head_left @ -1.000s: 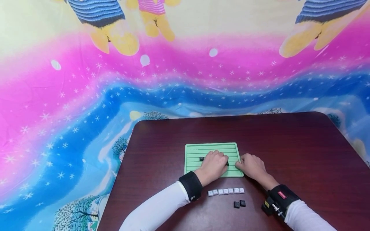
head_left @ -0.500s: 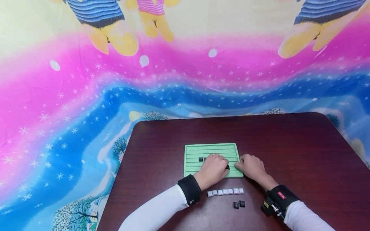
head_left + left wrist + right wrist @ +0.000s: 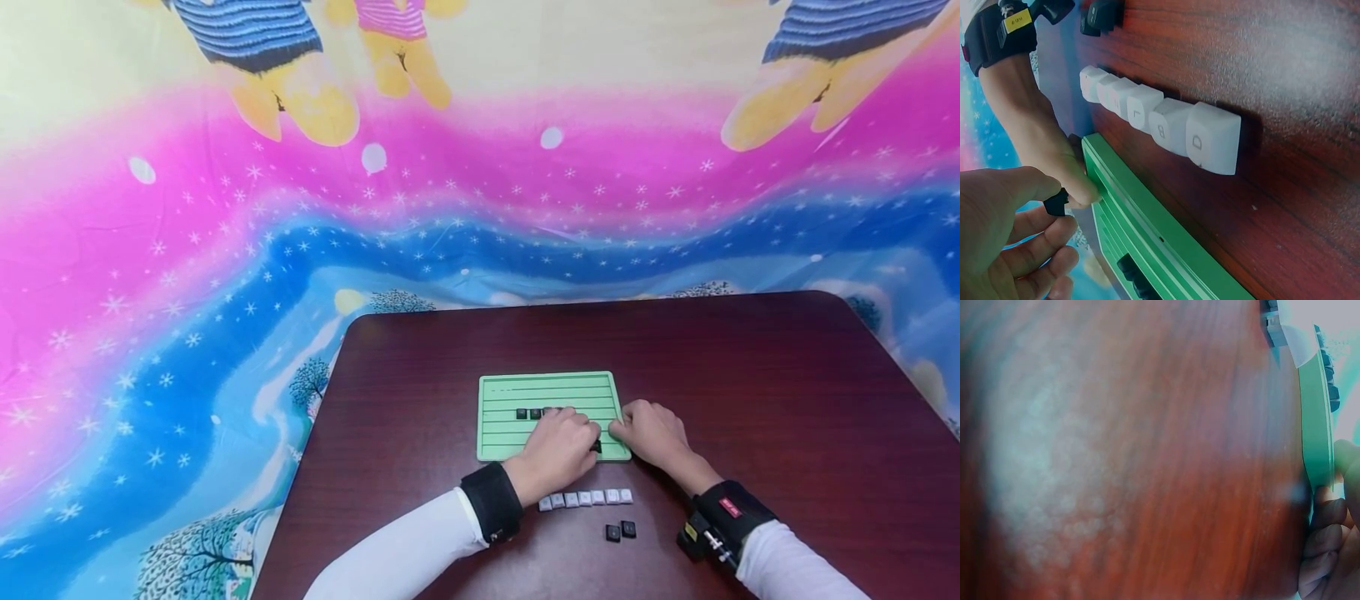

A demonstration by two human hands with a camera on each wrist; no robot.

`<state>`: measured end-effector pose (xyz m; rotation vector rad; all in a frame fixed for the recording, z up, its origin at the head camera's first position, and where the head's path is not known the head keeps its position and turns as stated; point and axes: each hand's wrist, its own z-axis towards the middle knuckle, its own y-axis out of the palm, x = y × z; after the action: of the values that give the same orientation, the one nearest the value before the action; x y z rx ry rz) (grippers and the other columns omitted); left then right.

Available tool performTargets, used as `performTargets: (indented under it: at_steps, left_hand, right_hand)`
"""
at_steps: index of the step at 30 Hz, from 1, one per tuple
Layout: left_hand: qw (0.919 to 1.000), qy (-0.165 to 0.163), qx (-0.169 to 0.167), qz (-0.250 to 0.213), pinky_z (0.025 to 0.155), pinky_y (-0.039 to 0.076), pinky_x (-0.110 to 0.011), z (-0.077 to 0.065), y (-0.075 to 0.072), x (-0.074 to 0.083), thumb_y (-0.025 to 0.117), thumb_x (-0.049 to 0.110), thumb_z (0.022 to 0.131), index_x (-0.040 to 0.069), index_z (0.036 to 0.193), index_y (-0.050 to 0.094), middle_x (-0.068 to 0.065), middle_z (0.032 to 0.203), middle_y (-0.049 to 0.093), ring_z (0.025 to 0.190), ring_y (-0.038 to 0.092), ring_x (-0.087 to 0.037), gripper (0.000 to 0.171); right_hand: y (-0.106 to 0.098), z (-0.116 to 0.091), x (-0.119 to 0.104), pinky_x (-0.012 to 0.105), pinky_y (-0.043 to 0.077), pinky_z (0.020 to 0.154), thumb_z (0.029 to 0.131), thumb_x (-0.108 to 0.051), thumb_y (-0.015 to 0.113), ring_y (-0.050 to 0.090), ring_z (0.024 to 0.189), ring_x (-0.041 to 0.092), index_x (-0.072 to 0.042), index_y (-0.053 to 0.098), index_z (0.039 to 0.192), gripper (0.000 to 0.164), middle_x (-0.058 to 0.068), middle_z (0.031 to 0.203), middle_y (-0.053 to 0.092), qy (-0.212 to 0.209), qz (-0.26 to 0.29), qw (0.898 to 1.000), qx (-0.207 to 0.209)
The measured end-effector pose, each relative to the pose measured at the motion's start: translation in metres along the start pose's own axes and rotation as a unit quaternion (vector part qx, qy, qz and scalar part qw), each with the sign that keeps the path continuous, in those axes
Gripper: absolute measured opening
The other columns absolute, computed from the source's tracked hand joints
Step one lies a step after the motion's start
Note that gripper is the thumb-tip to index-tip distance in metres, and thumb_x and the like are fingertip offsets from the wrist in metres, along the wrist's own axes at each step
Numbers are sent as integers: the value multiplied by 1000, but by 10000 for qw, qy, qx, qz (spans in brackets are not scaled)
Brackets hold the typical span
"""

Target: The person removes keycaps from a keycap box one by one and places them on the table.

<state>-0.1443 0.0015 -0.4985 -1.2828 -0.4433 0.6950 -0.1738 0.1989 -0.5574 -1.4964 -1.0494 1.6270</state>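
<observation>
My left hand [image 3: 557, 446] is over the lower right of a green grooved tray [image 3: 551, 384]. Between thumb and forefinger it pinches a black keycap [image 3: 1055, 204], with the other fingers loosely bent. A row of black keycaps [image 3: 522, 414] sits in a middle groove of the tray, its right end partly hidden by that hand. My right hand [image 3: 656, 435] grips the tray's right edge, thumb on the rim and fingers curled at the outer side, as the right wrist view shows.
White lettered keycaps [image 3: 585, 499] stand in a line on the dark red table [image 3: 420, 392], just nearer than the tray. Two loose black keycaps [image 3: 613, 532] lie closer still. A printed cloth [image 3: 465, 183] hangs behind the table.
My left hand has shifted nearer and slightly right with its keycap, uncovering more of the black row in the tray. The right hand has stayed at the tray's edge.
</observation>
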Motion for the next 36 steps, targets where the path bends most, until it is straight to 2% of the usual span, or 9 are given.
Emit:
performTargets:
  at_steps: [7, 14, 20, 27, 36]
  left_hand:
    - [9999, 93, -110, 41, 62, 41, -24, -4, 0, 3, 64, 36, 81, 23, 85, 64, 10, 81, 60, 75, 53, -9, 13]
    - [9998, 187, -77, 53, 61, 40, -24, -9, -2, 5, 63, 35, 82, 23, 84, 65, 10, 80, 61, 75, 54, -9, 12]
    - [9995, 190, -248, 4, 60, 37, -22, -14, -5, 6, 64, 36, 82, 24, 85, 65, 11, 79, 60, 73, 52, -8, 12]
    - [9995, 253, -154, -132, 57, 34, -22, -21, -6, 7, 64, 34, 82, 24, 79, 61, 12, 75, 58, 71, 51, -8, 11]
    - [9991, 327, -237, -150, 59, 35, -22, -30, -7, 13, 64, 36, 81, 25, 80, 61, 13, 75, 57, 71, 50, -7, 12]
  right_hand:
    - [0, -1, 0, 27, 15, 43, 75, -24, 58, 20, 44, 12, -17, 34, 51, 34, -7, 47, 25, 5, 36, 10000, 18]
    - [0, 0, 1, 27, 15, 43, 74, -24, 58, 20, 44, 12, -17, 34, 51, 34, -7, 47, 25, -32, 26, 10000, 62]
    - [-1, -1, 0, 27, 15, 43, 74, -24, 58, 19, 44, 12, -17, 34, 51, 34, -7, 47, 25, -14, 52, 10000, 14]
    - [-2, -1, -1, 27, 15, 44, 74, -24, 57, 19, 45, 12, -17, 34, 51, 34, -7, 48, 24, 12, 68, 10000, 5]
    - [-1, -1, -1, 27, 15, 43, 73, -25, 58, 20, 45, 12, -17, 34, 51, 34, -7, 48, 25, 53, 31, 10000, 26]
